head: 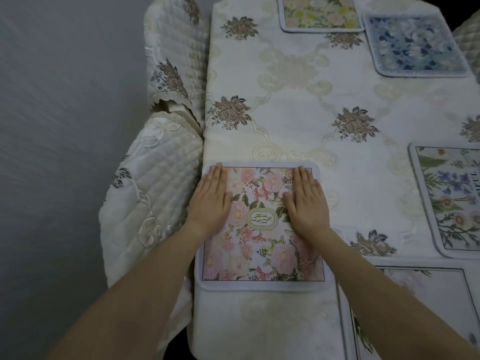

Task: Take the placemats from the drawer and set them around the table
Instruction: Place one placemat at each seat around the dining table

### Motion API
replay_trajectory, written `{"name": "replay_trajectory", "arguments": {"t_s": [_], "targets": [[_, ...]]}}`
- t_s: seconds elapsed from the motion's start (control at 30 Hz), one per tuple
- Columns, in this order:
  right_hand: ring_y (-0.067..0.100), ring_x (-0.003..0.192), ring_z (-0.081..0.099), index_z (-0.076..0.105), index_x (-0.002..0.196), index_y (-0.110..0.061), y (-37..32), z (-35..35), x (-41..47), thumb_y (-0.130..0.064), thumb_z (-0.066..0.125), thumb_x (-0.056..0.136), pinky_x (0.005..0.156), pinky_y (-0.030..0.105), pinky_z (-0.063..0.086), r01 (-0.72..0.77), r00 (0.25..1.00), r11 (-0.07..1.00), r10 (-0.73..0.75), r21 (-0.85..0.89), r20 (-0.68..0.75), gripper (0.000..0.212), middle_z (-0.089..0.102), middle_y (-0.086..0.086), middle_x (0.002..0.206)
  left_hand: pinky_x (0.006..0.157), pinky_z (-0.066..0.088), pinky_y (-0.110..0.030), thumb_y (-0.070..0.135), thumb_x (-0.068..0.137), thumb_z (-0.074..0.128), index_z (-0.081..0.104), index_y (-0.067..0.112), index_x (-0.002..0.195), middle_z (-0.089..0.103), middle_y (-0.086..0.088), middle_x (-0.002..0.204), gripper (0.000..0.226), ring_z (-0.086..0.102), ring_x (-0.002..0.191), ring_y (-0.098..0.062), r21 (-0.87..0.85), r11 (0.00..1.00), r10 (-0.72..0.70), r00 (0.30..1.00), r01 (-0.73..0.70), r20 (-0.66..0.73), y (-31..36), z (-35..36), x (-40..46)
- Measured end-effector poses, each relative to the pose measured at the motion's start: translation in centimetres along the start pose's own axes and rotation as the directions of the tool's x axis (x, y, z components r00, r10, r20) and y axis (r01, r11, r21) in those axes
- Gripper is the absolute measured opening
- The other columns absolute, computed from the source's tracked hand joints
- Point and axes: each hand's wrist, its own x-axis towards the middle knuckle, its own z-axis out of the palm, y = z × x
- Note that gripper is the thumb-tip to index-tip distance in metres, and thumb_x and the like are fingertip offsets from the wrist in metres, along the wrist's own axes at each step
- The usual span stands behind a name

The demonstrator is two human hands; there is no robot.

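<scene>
A pink floral placemat (259,245) lies flat at the table's left edge, on a cream embroidered tablecloth (293,107). My left hand (211,201) presses flat on its left part, fingers straight. My right hand (306,201) presses flat on its right part, fingers straight too. Other placemats lie around the table: a yellow floral one (320,14) at the far end, a blue one (418,45) at the far right, a white one with wildflowers (449,198) at the right edge, and one with a dark line border (415,315) at the near right, partly under my right forearm.
Two chairs with quilted cream covers stand along the table's left side, one far (174,58) and one near (150,198). A grey floor (65,126) fills the left of the view. Another quilted chair corner (467,40) shows at the far right.
</scene>
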Motion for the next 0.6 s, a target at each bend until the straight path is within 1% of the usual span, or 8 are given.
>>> {"name": "replay_trajectory", "arguments": {"t_s": [0.07,0.17,0.23,0.3,0.33,0.43,0.5,0.6], "targets": [[0.016,0.147,-0.007,0.000,0.153,-0.012,-0.6,-0.6,0.1,-0.050,0.001,0.094,0.119,0.032,-0.005,-0.027,0.999,1.000,0.026,0.012,0.030,0.069,-0.001,0.005,0.161,0.120,-0.003,-0.033,0.041,0.095,0.001,-0.001,0.007,0.151,-0.001,-0.010,0.160,0.066,-0.004,0.147,-0.019,0.017,1.000,0.004,0.999,-0.005,0.050,0.9,-1.1,-0.2],[0.018,0.147,-0.003,0.006,0.152,-0.011,-3.6,-1.1,-1.4,-0.044,0.003,0.096,0.119,0.032,-0.007,-0.093,0.995,0.989,0.090,0.110,0.038,0.065,0.003,0.006,0.160,0.119,-0.005,-0.037,0.043,0.093,-0.009,-0.004,0.010,0.149,-0.002,-0.008,0.159,0.066,-0.005,0.147,-0.019,0.065,0.989,0.125,0.990,-0.129,0.061,3.9,-1.3,-2.6],[0.018,0.148,-0.001,0.008,0.151,-0.013,-6.6,-0.6,-4.2,-0.040,0.007,0.100,0.118,0.029,-0.008,-0.009,1.000,0.984,0.007,0.180,0.013,0.058,0.001,0.002,0.158,0.119,0.000,-0.039,0.042,0.096,0.000,0.006,0.008,0.149,0.005,-0.009,0.159,0.063,0.000,0.146,-0.020,0.049,0.986,0.157,0.986,-0.160,0.050,6.4,-0.2,-5.5],[0.018,0.147,0.006,0.014,0.149,-0.013,-8.1,0.7,-7.3,-0.037,0.014,0.101,0.120,0.031,-0.002,0.105,0.994,0.974,-0.105,0.202,-0.012,0.054,0.005,-0.001,0.155,0.117,0.007,-0.041,0.036,0.097,0.014,0.015,0.003,0.149,0.012,-0.013,0.158,0.061,0.006,0.147,-0.025,0.051,0.986,0.157,0.987,-0.159,0.041,7.9,1.4,-8.1],[0.017,0.147,0.008,0.016,0.149,-0.013,-7.9,1.4,-8.4,-0.037,0.017,0.101,0.119,0.033,0.002,0.130,0.992,0.971,-0.128,0.202,-0.023,0.053,0.008,-0.001,0.156,0.117,0.008,-0.040,0.034,0.097,0.017,0.019,0.002,0.148,0.015,-0.013,0.157,0.061,0.009,0.147,-0.025,0.048,0.987,0.151,0.988,-0.152,0.028,8.3,2.0,-8.9],[0.012,0.148,0.000,0.013,0.152,-0.016,-6.4,3.0,-10.0,-0.039,0.014,0.102,0.119,0.035,0.003,0.136,0.990,0.978,-0.142,0.160,0.022,0.055,0.005,-0.001,0.159,0.115,0.013,-0.037,0.034,0.100,0.009,0.030,0.004,0.145,0.026,-0.011,0.154,0.058,0.020,0.144,-0.020,0.002,0.989,0.149,0.989,-0.149,0.005,8.1,2.5,-9.9],[0.011,0.147,-0.003,0.011,0.153,-0.017,-5.6,3.1,-10.3,-0.040,0.014,0.102,0.119,0.036,0.003,0.167,0.985,0.978,-0.170,0.122,0.022,0.056,0.005,-0.001,0.160,0.115,0.014,-0.036,0.037,0.101,0.007,0.028,0.005,0.147,0.024,-0.010,0.156,0.059,0.019,0.145,-0.019,0.014,0.986,0.168,0.986,-0.168,0.010,7.5,2.7,-10.2],[0.010,0.147,-0.003,0.007,0.153,-0.021,-4.0,2.3,-10.4,-0.042,0.017,0.102,0.119,0.034,0.001,0.137,0.990,0.987,-0.140,0.078,0.026,0.056,0.004,-0.005,0.160,0.118,0.010,-0.036,0.039,0.101,0.017,0.014,0.008,0.151,0.011,-0.006,0.159,0.059,0.007,0.147,-0.016,0.003,0.991,0.135,0.991,-0.135,0.011,5.9,2.6,-10.5]]}}
